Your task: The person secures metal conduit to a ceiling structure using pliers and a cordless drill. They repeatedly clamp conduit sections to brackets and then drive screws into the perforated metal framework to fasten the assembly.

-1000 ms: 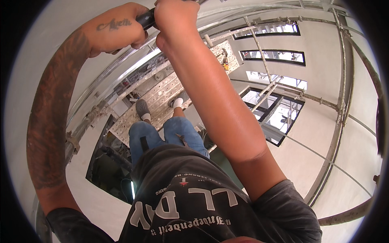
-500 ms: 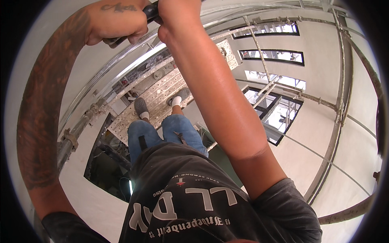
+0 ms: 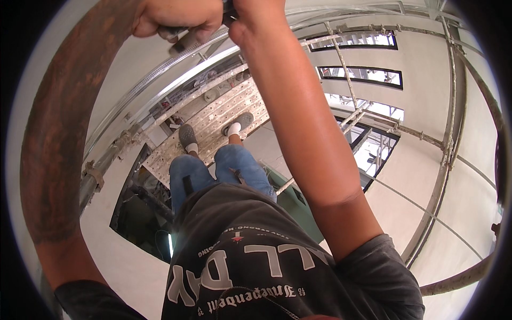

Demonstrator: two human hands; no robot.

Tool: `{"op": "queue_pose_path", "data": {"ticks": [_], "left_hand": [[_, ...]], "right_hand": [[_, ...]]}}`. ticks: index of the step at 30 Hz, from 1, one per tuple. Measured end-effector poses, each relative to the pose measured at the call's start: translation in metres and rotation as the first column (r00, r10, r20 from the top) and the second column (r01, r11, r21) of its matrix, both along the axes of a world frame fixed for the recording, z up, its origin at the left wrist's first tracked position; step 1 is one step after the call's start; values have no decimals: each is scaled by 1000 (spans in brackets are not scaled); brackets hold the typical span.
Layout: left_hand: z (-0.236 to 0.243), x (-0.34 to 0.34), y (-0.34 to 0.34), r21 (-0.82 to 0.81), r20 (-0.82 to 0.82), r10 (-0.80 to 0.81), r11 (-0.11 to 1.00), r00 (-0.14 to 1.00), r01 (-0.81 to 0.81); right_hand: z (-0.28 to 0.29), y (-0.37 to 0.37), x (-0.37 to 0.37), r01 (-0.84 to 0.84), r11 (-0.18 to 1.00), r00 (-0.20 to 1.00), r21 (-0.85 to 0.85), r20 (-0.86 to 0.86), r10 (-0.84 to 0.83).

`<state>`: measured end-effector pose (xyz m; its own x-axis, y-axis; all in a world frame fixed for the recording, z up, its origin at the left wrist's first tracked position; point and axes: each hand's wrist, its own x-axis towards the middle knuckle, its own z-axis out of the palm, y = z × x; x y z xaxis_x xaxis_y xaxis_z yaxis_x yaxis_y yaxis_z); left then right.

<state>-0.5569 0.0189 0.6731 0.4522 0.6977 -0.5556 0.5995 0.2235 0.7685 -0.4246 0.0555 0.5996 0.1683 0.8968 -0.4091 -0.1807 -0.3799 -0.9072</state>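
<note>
Left hand point(image 3: 181, 15) curls its fingers tightly around a dark tool point(image 3: 185, 44); right hand point(image 3: 258, 9) is cropped, grip unclear. Plant feet point(image 3: 188, 137) within the platform's point(image 3: 213, 116) edges.

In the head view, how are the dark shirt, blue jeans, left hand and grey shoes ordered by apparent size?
Dark shirt
Blue jeans
Left hand, partly cut off
Grey shoes: both look alike, so unranked

The left hand point(image 3: 181, 15) grips a dark tool point(image 3: 184, 42), with the right hand point(image 3: 260, 9) beside it. Below them, grey shoes point(image 3: 188, 137) stand on a holey board point(image 3: 216, 114).
</note>
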Motion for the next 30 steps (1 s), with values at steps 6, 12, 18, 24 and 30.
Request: {"op": "queue_pose_path", "data": {"ticks": [6,12,18,24,30], "left_hand": [[-12,31,-2,-5,-84,38,999,996,-39],[-56,-1,-29,55,74,210,975,975,-214],[-45,8,-31,24,66,212,977,975,-214],[-23,15,-16,-4,9,105,994,994,-105],[4,17,-17,-123,-91,140,981,986,-150]], "right_hand": [[-2,-14,23,-14,987,998,158,61,4],[-10,-19,-3,1,980,998,200,62,-13],[-15,-16,3,49,981,997,186,55,-60],[4,-16,17,32,987,994,156,96,-47],[0,-14,11,9,990,998,143,64,-18]]}}
